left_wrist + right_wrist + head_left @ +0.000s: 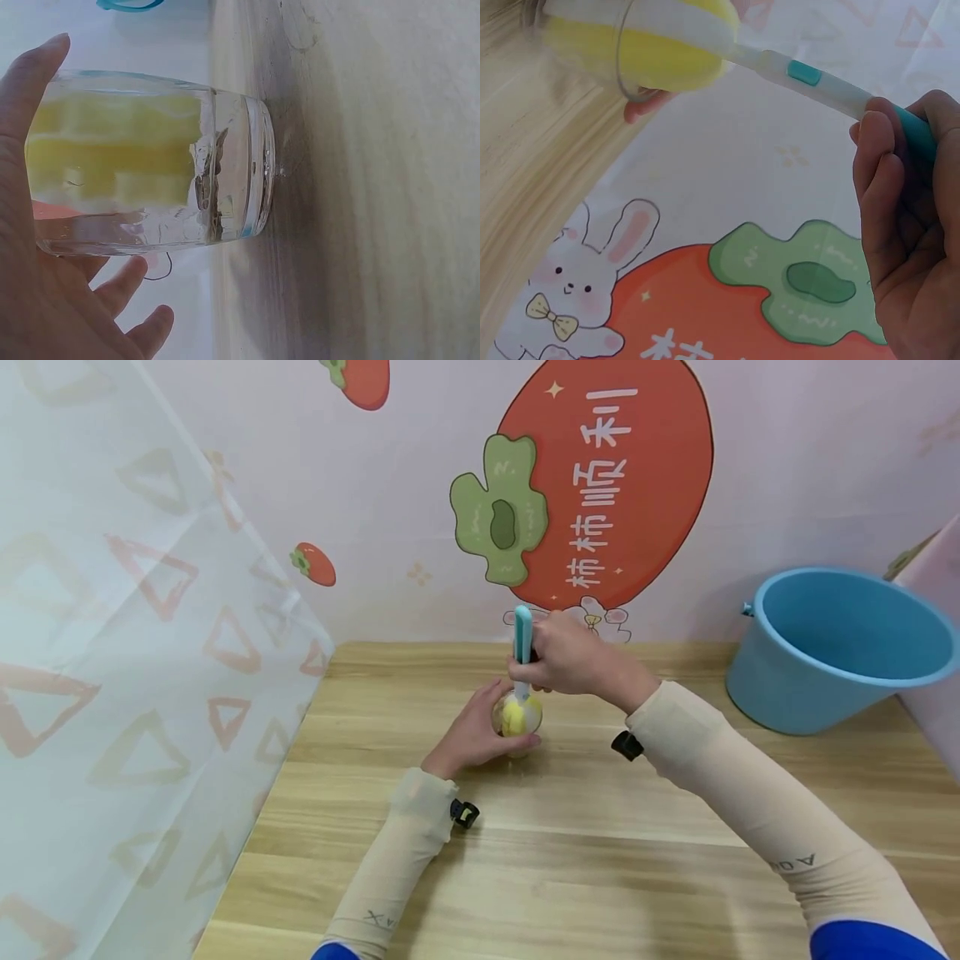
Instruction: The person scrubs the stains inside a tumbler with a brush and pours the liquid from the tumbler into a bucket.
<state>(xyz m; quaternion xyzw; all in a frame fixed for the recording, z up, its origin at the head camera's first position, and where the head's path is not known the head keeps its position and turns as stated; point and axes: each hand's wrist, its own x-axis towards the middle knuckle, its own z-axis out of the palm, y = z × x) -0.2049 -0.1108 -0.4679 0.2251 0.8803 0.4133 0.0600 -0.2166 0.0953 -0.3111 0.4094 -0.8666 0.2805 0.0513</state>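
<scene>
A clear drinking glass (234, 161) stands upright on the wooden table, or very close above it. Around its side curve the fingers and thumb of my left hand (472, 731), the thumb on the near side. Inside the glass sits the yellow and white sponge head (671, 60) of a cup brush, part of it sticking out above the rim. My right hand (566, 656) grips the brush's teal and white handle (522, 631), which rises steeply out of the glass. The left wrist view shows the sponge filling the upper part, with the thick base below it.
A light blue bucket (795, 693) stands on the table's right side near the back. Behind the table (600, 860) hangs a white backdrop (397, 485) with a large printed persimmon, and a patterned sheet (150, 693) borders the left edge.
</scene>
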